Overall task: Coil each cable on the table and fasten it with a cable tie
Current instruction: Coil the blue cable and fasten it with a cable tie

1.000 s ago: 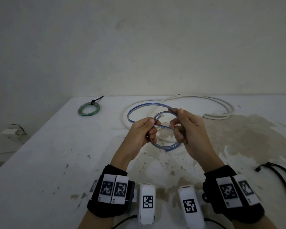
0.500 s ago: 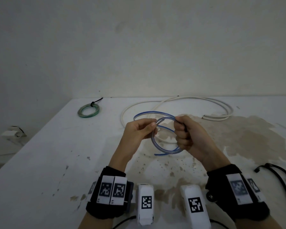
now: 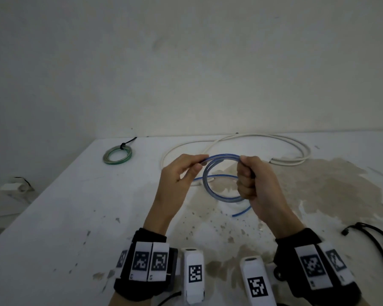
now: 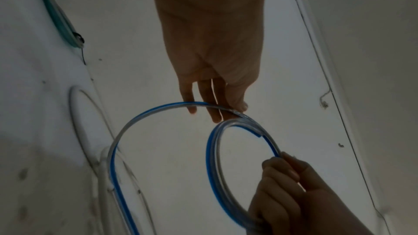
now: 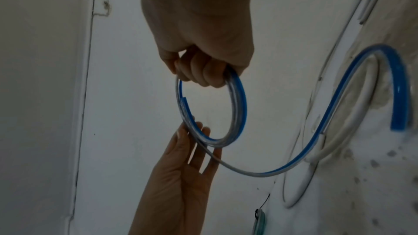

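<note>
A clear cable with a blue stripe (image 3: 221,156) is held above the white table (image 3: 53,217), wound into a small coil (image 4: 210,167). My right hand (image 3: 252,180) grips the coil's right side in a fist (image 5: 199,33). My left hand (image 3: 181,173) pinches the strand that runs off the coil's top between thumb and nearly straight fingers (image 4: 214,60). The cable's loose tail (image 3: 241,213) hangs below the coil, just over the table (image 5: 400,96). No loose cable tie shows.
A long white cable (image 3: 285,141) lies in wide loops at the back of the table. A green coil (image 3: 117,154) bound with a black tie sits at the back left. Black cable (image 3: 376,237) lies at the right edge. The wall stands close behind.
The wide outer loop has been drawn into the small coil. My right hand has closed into a fist on it, and my left hand has slid left along the strand.
</note>
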